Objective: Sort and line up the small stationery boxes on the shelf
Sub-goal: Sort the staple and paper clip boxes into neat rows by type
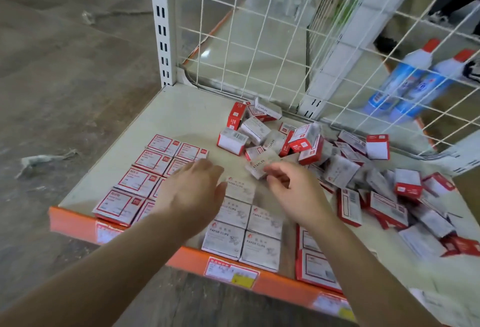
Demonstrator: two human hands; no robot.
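On the shelf [181,108], red-framed boxes [145,170] lie in rows at the near left, grey paper-clip boxes [244,228] are lined up in the near middle, and an unsorted heap [337,160] sprawls to the far right. The left hand [193,191] lies flat with fingers straight over the rows, while the right hand [288,191], fingers curled, seems to pinch a staples box [257,167] at the heap's near edge, though blur hides the contact. These are probably light, stiff cardboard cartons, best taken by thumb and finger across the two long sides.
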